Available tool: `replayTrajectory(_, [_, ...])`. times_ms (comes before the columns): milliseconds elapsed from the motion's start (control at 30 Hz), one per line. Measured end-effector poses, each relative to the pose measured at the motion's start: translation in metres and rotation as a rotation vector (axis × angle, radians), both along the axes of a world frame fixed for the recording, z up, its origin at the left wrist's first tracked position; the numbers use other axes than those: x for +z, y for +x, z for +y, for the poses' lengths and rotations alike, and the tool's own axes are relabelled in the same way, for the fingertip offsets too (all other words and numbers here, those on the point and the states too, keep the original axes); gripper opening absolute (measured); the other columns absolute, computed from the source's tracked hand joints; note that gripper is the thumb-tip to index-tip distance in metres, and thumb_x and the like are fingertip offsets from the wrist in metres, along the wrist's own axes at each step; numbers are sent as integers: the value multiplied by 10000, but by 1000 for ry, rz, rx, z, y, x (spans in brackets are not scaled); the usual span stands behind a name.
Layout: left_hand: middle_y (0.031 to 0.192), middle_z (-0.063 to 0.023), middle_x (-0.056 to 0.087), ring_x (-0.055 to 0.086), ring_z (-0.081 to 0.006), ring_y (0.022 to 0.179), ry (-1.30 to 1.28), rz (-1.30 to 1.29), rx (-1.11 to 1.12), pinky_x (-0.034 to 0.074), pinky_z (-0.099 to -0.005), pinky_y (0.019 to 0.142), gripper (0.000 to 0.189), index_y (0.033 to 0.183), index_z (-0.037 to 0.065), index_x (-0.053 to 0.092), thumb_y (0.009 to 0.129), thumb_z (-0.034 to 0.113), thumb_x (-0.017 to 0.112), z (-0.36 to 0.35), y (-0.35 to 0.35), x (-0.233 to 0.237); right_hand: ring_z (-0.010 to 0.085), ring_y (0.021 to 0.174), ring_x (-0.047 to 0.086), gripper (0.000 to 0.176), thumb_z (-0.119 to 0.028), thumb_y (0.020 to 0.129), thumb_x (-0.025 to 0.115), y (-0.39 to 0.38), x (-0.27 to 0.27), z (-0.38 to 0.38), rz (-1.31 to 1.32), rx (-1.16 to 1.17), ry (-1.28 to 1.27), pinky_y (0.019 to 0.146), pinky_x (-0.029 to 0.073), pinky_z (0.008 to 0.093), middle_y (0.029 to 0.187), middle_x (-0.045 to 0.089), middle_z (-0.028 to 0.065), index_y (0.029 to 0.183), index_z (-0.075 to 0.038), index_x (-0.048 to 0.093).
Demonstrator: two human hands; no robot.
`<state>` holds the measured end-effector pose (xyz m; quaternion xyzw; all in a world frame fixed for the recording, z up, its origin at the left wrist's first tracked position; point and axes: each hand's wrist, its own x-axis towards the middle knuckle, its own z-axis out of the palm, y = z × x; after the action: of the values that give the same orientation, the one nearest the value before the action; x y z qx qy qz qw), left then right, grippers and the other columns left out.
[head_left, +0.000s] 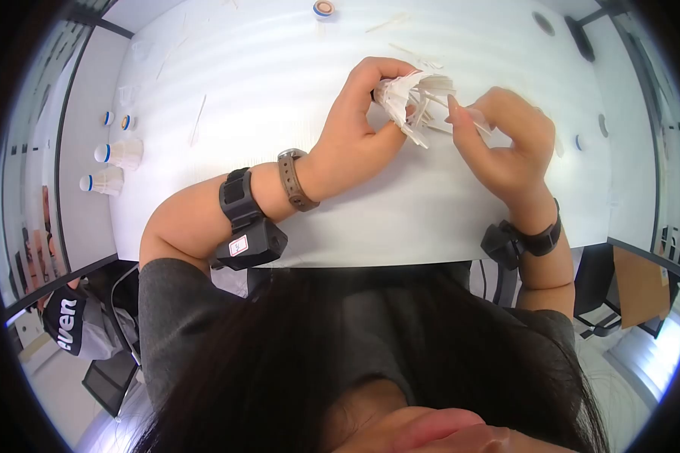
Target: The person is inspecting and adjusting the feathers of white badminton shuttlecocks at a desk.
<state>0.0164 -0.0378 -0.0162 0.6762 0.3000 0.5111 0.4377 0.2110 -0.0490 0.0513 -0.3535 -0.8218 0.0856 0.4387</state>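
A feather shuttlecock (397,97) is held above the white table in my left hand (355,136), its open skirt turned to the right. The fingers and thumb wrap round its closed end, which they hide. My right hand (515,143) is close beside the skirt, with thumb and forefinger pinched together on a thin white feather (482,125). The feather's near end overlaps the skirt's edge. Some of the skirt's feathers stick out unevenly toward the right hand.
Two shuttlecocks (121,154) lie at the left of the white table (279,90), with two blue-rimmed cork heads (128,121) behind them. Another cork head (323,9) stands at the far edge. Loose feather shafts (199,119) are scattered about. Partitions (91,113) border the sides.
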Motion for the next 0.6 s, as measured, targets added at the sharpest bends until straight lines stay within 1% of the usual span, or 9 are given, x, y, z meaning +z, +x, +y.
replayTrajectory(100, [1071,-51,550,503,-140,946,-42,-33,-7,422,-285,875,376,1188,38,496,825,6,588,0,2,0,130,461,468,166,-31,758,730,-1,-2,0,36,-16,-1,439,336,248,534,524,35,656,-37,599])
replayTrajectory(200, [1051,-44,551,515,-135,944,-138,-119,-68,432,-284,890,369,1190,34,494,833,10,586,-4,3,7,127,453,466,173,-30,766,733,-2,0,-2,37,-41,-7,431,328,245,529,523,35,650,-31,605])
replayTrajectory(300, [1060,-49,558,530,-131,961,-89,-24,-97,440,-291,906,361,1194,27,489,846,15,585,-4,0,8,124,442,461,179,-27,768,737,0,2,-3,27,-55,9,424,321,241,524,526,34,643,-26,608])
replayTrajectory(433, [1070,-53,559,533,-127,994,-206,-153,-96,437,-295,915,377,1203,22,480,842,8,586,-7,6,10,122,438,456,193,-22,763,739,0,2,-5,44,-64,-19,420,314,242,517,517,37,629,-25,600])
replayTrajectory(467, [1071,-48,551,528,-123,998,-204,-153,-109,431,-291,925,380,1209,25,475,843,1,573,-7,5,9,123,439,457,191,-16,760,737,0,2,-5,32,-62,-7,420,312,242,516,516,36,628,-24,599])
replayTrajectory(567, [1088,-48,548,527,-119,1004,-113,-27,-135,429,-289,935,375,1214,24,469,851,-2,563,-5,1,11,125,435,453,189,-7,757,733,1,-1,-3,35,-44,-16,419,310,241,515,513,36,629,-23,594])
replayTrajectory(600, [1089,-46,547,526,-117,1006,-139,-47,-144,427,-289,937,380,1219,24,464,853,2,563,-4,1,9,126,433,447,194,-4,756,730,0,1,-3,46,-44,-16,418,307,243,511,505,34,626,-25,588])
